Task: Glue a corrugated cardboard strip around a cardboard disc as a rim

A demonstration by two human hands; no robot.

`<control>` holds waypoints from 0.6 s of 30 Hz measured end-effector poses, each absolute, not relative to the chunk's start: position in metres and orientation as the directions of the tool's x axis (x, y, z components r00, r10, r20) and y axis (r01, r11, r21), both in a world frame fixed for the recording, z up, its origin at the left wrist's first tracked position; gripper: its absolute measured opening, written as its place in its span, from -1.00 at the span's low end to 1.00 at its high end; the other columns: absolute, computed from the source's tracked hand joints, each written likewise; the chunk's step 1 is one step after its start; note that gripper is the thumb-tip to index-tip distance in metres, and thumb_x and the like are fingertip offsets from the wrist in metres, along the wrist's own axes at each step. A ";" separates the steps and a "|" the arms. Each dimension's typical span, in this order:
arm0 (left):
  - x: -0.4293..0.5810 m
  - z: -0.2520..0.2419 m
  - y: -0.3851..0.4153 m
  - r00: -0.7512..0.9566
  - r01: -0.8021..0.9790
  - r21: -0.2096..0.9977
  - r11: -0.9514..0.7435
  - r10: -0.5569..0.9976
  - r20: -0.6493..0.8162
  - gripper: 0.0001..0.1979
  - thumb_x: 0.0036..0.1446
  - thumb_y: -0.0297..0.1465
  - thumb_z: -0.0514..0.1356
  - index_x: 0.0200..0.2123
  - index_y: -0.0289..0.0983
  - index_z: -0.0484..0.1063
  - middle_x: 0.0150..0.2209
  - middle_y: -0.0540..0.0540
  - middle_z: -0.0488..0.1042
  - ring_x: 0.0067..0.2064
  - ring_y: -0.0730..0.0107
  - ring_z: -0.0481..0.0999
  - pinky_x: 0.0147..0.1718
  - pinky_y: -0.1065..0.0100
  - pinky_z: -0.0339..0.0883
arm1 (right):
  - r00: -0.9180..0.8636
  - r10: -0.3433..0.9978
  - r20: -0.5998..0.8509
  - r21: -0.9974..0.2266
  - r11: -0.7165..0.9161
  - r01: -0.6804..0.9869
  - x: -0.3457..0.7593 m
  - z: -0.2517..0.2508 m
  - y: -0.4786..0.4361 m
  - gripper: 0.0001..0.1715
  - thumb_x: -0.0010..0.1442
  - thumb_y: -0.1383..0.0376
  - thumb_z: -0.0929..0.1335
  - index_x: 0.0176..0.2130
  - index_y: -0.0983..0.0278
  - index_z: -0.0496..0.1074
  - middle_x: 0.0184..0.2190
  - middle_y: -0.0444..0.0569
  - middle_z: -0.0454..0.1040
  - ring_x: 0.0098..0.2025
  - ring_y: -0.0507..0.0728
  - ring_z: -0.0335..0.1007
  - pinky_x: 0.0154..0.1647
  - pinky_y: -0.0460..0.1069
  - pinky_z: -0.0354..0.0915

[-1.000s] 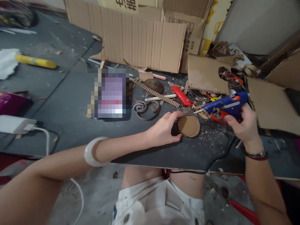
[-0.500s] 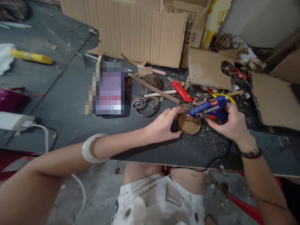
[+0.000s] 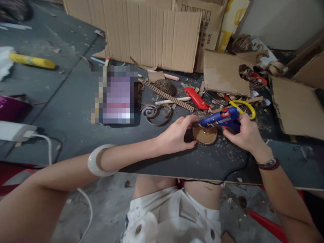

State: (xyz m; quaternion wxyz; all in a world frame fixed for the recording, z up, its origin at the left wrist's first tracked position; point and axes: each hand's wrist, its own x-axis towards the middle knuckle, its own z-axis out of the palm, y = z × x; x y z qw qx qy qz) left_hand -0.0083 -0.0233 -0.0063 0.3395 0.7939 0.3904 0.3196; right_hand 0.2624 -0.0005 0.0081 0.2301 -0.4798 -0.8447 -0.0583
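My right hand (image 3: 249,135) is wrapped round the handle of a blue hot glue gun (image 3: 220,118), whose nozzle points left over the far rim of a round cardboard disc (image 3: 204,135). The disc lies on the dark table and has a raised corrugated edge. From its left side my left hand (image 3: 179,134) grips that edge, the thumb at the near side and the fingers at the far side. Just left of the hand lies a curled cardboard strip (image 3: 157,114). Where the nozzle meets the rim, the fingertips partly hide it.
Beyond the hands are a red utility knife (image 3: 196,98), yellow-handled scissors (image 3: 249,109), a corrugated dome (image 3: 165,87) and a white pen (image 3: 173,101). Large cardboard sheets (image 3: 152,37) stand at the back. A blurred-out rectangle (image 3: 118,98) and a white adapter (image 3: 15,131) lie to the left.
The glue gun has shifted a little left, its nozzle moving along the disc's far rim towards my left fingers. More of the yellow scissors handle shows. My left hand stays in place.
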 end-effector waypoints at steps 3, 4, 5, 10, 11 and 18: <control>-0.008 -0.008 -0.024 0.486 0.399 0.788 -0.468 0.837 0.251 -0.34 -0.09 -0.47 0.29 0.10 -0.29 0.15 0.07 -0.26 0.37 0.06 0.16 0.45 0.00 0.14 0.47 | -0.434 0.785 0.442 -0.134 0.537 0.833 0.262 0.009 -0.001 -0.59 0.00 0.19 0.39 -0.17 0.24 0.23 -0.42 -0.01 0.48 -0.46 0.22 0.48 -0.54 0.03 0.32; -0.008 -0.008 -0.024 0.485 0.398 0.789 -0.469 0.837 0.253 -0.34 -0.09 -0.47 0.29 0.10 -0.29 0.15 0.07 -0.26 0.37 0.06 0.16 0.45 0.00 0.15 0.48 | -0.436 0.783 0.444 -0.140 0.541 0.830 0.262 0.009 -0.001 -0.59 0.00 0.20 0.40 -0.17 0.24 0.23 -0.43 -0.01 0.48 -0.46 0.22 0.48 -0.54 0.03 0.32; -0.008 -0.008 -0.024 0.485 0.397 0.789 -0.469 0.837 0.253 -0.34 -0.09 -0.47 0.29 0.11 -0.29 0.15 0.07 -0.26 0.37 0.06 0.17 0.45 0.00 0.15 0.48 | -0.437 0.782 0.444 -0.146 0.545 0.826 0.262 0.009 -0.001 -0.60 0.00 0.20 0.40 -0.17 0.23 0.23 -0.42 -0.01 0.48 -0.46 0.22 0.48 -0.54 0.03 0.32; -0.009 -0.009 -0.024 0.487 0.395 0.792 -0.466 0.837 0.249 -0.33 -0.09 -0.46 0.29 0.11 -0.30 0.14 0.07 -0.27 0.37 0.05 0.17 0.46 0.01 0.15 0.47 | -0.449 0.779 0.437 -0.177 0.565 0.806 0.262 0.009 -0.001 -0.62 0.01 0.22 0.38 -0.17 0.24 0.23 -0.42 -0.01 0.47 -0.46 0.21 0.47 -0.54 0.04 0.32; -0.008 -0.009 -0.024 0.488 0.397 0.791 -0.466 0.837 0.249 -0.33 -0.08 -0.46 0.29 0.12 -0.30 0.14 0.07 -0.27 0.37 0.06 0.17 0.46 0.01 0.15 0.47 | -0.452 0.776 0.440 -0.176 0.569 0.804 0.262 0.009 -0.001 -0.62 0.01 0.22 0.38 -0.17 0.24 0.23 -0.43 -0.02 0.47 -0.47 0.20 0.47 -0.54 0.03 0.32; -0.008 -0.008 -0.024 0.489 0.401 0.789 -0.465 0.837 0.245 -0.34 -0.08 -0.45 0.29 0.11 -0.32 0.14 0.08 -0.30 0.36 0.05 0.17 0.46 0.01 0.15 0.47 | -0.441 0.799 0.409 -0.149 0.535 0.831 0.262 0.009 -0.001 -0.64 0.01 0.21 0.36 -0.18 0.22 0.22 -0.46 -0.05 0.45 -0.52 0.17 0.43 -0.57 0.03 0.30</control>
